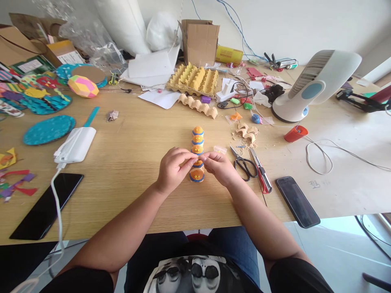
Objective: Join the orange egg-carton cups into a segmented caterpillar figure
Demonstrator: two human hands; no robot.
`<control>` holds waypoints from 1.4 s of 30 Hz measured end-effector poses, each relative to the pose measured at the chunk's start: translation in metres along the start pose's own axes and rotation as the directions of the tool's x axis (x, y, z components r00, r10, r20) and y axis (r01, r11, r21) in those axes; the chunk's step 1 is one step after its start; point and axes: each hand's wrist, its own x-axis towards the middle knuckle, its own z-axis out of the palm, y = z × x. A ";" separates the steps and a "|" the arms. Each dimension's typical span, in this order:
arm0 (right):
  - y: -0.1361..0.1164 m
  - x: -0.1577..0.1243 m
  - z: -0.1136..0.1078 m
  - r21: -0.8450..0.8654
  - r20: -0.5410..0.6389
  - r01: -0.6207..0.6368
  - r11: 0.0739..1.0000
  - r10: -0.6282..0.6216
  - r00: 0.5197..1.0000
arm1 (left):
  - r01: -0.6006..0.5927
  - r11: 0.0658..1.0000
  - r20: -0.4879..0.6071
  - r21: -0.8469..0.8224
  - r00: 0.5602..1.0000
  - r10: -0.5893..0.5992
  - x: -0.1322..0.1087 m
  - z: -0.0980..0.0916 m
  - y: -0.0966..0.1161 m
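Note:
A row of orange egg-carton bumps [197, 176] with blue bands and small yellow eyes runs away from me down the middle of the table. Above this strip my left hand [174, 166] pinches with thumb and forefinger. My right hand [218, 165] does the same, its fingertips nearly meeting the left ones. Whatever lies between the fingertips is too small to name. Part of the strip is hidden behind the fingers. Just right of the strip lies a small clear plastic bag [220, 149] with yellow bits.
Scissors [246, 165], a box cutter [261, 171] and a phone [297, 201] lie to the right. Beyond them stand a red cup [295, 133] and a white fan [317, 87]. Yellow egg trays [195, 79] are at the back; a white power bank [76, 144] sits left.

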 end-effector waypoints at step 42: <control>0.000 0.000 0.000 -0.013 0.011 0.016 1.000 -0.016 1.000 | 0.426 0.761 0.232 -0.488 0.905 -0.358 -0.001 0.004 0.000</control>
